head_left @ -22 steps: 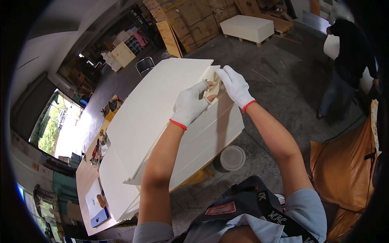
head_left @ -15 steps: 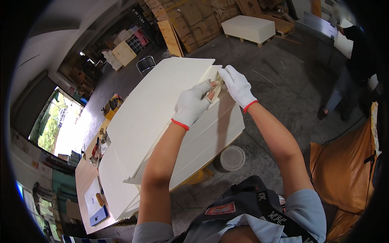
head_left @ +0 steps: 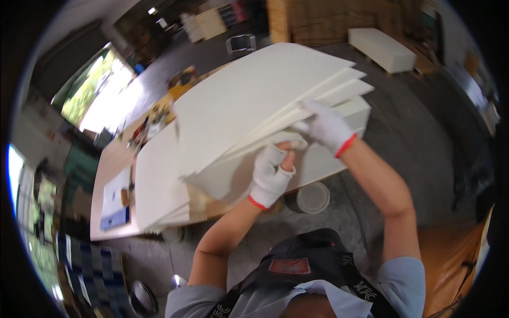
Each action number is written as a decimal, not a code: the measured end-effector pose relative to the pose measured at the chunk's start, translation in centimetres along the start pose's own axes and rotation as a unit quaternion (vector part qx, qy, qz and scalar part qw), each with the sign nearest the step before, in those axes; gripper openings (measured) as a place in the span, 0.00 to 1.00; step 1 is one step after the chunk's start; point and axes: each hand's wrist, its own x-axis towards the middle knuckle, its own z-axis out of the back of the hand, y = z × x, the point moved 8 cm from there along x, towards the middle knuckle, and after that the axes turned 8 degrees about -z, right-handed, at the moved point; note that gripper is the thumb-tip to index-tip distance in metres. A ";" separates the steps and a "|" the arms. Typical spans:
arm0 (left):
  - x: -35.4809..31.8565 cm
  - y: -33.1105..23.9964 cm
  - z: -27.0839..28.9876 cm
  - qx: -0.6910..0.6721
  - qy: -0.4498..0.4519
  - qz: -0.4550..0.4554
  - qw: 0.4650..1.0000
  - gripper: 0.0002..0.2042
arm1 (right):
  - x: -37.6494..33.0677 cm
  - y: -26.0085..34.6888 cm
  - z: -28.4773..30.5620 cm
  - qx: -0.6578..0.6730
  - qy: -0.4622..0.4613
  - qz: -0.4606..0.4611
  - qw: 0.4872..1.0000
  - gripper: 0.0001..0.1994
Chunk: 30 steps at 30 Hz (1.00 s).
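Large white sheets of board (head_left: 265, 90) lie in a stack, the upper ones fanned apart at their right-hand corners. My right hand (head_left: 330, 130), in a white knit glove with a red cuff, pinches the near edge of some upper sheets, fingers above and thumb below; motion blurs it slightly. Just in front of that edge is my left hand (head_left: 271, 175), gloved alike, with bare skin showing on the thumb and forefinger. Its thumb and forefinger are apart with nothing between them. Beneath the raised sheets stands the thick lower stack (head_left: 339, 151).
A wooden table (head_left: 108, 183) holds a blue-edged paper pad (head_left: 115, 201) and scattered tools (head_left: 151, 124). Below the stack's near edge sits a round lidded bucket (head_left: 313, 198). Farther off are a chair (head_left: 241, 44) and a white stack (head_left: 382, 50). Orange sheeting (head_left: 445, 265) hangs at lower right.
The view has swung, shifting the stack. My left hand has come off the sheet edge toward me. My right hand now grips the edge, and the upper sheets have fanned apart.
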 end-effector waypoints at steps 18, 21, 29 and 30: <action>-11.1 -2.8 9.9 -0.242 -0.179 0.490 0.818 0.19 | -22.1 9.1 13.6 -0.134 -0.111 -0.085 0.981 0.22; -10.2 -5.2 11.5 -0.155 -0.186 0.421 0.874 0.17 | -21.4 11.1 13.9 -0.226 -0.151 0.018 0.962 0.23; -17.7 -10.4 23.4 -0.074 -0.386 0.311 0.865 0.11 | -8.9 9.6 1.4 -0.017 -0.072 -0.006 0.997 0.26; -19.2 -11.3 25.7 -0.097 -0.427 0.255 0.862 0.13 | -6.6 9.8 -2.0 -0.031 -0.083 0.005 0.996 0.24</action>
